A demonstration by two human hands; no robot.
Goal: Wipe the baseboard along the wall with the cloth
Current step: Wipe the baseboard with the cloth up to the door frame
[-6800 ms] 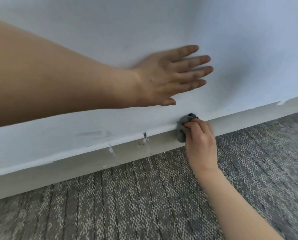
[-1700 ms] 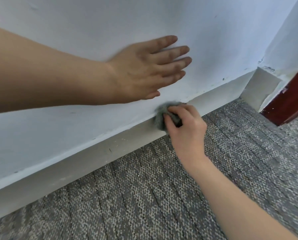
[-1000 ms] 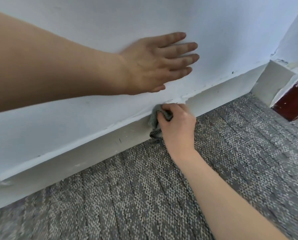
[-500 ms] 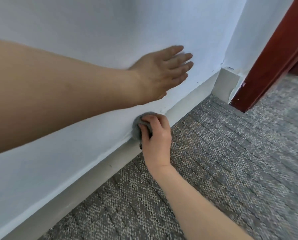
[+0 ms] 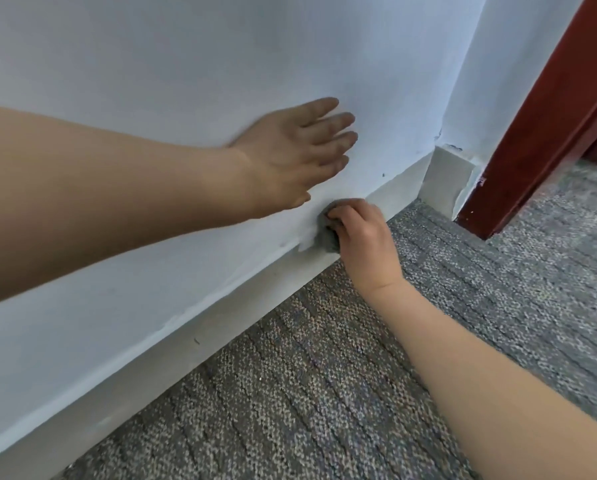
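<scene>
Cloth (image 5: 324,237) bunched under right hand (image 5: 362,237), against baseboard (image 5: 220,327).

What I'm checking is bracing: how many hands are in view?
2. The left hand lies flat on the wall; the right hand, lower, presses the grey cloth against the baseboard.

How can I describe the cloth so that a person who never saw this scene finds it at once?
Follow the pale wall down to the baseboard where it meets the carpet. Near the red door frame, the right hand grips a small bunched cloth against it. It is the only dark grey thing on that pale strip.
</scene>
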